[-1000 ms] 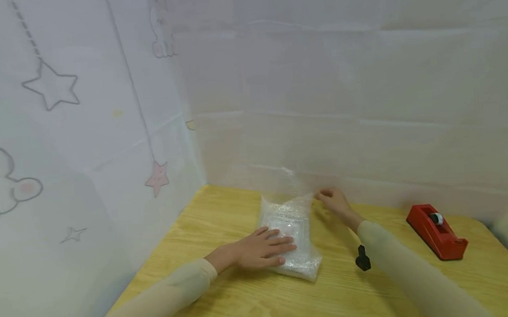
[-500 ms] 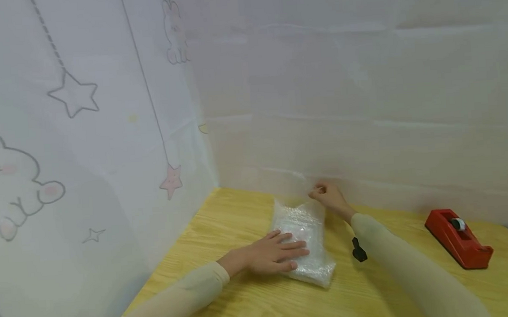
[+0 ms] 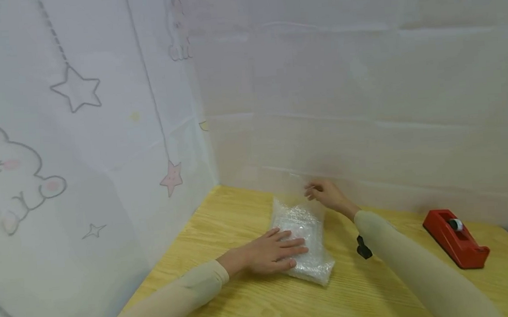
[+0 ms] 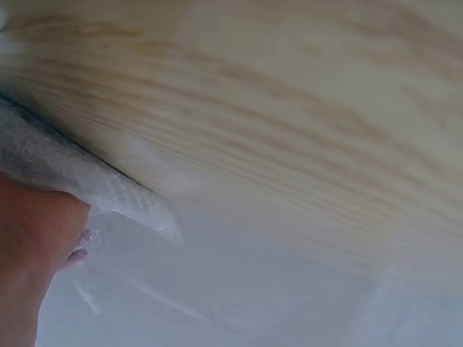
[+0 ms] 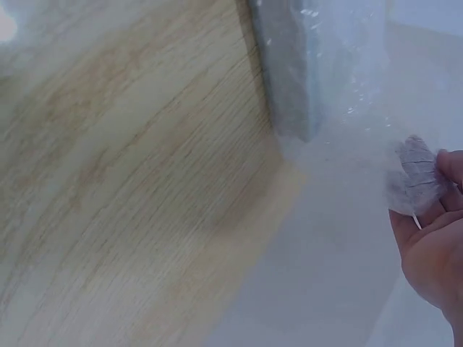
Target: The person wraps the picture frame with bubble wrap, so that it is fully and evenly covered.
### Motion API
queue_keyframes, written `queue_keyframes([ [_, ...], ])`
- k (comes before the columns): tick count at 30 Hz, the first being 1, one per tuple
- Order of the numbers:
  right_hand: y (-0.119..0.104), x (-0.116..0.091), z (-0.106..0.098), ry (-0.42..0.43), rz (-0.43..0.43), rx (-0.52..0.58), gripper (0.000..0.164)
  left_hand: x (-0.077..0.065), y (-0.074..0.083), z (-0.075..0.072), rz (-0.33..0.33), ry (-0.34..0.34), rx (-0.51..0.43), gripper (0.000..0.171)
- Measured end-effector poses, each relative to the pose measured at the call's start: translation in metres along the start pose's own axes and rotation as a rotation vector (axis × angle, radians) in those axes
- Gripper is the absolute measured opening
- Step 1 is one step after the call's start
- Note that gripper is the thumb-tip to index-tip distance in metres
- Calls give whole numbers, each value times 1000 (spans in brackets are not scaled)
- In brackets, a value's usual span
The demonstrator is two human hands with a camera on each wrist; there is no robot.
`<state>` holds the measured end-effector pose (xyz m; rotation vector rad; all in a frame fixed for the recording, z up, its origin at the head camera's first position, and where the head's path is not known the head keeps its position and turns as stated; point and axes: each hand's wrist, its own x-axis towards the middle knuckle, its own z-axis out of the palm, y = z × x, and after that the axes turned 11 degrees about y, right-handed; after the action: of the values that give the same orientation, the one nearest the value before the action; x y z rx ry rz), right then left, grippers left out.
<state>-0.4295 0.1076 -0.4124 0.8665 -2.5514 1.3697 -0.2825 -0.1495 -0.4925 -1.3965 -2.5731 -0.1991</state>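
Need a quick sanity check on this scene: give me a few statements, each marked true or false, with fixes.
1. The left hand rests on the bubble-wrapped package. True.
2. That hand is clenched into a fist. False: it lies spread out.
3. The right hand pinches an end of bubble wrap. True.
4. A red tape dispenser stands on the table. True.
5. The dispenser sits between the two hands. False: in the head view it is to the right of both.
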Motion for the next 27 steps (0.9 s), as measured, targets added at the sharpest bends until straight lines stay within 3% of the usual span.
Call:
queue_keyframes([
  [8,-14,-13,-8,-68,22,46,29,2,-1,-1,1,31,56,58],
  [15,-15,-26,-13,-139,11,121,27,4,-3,1,1,-5,42,59],
  [23,-19,-47,-13,-175,-34,130,28,2,0,1,2,-11,37,59],
  [27,-21,-54,-9,-153,-37,40,28,2,0,2,-9,-9,27,58],
])
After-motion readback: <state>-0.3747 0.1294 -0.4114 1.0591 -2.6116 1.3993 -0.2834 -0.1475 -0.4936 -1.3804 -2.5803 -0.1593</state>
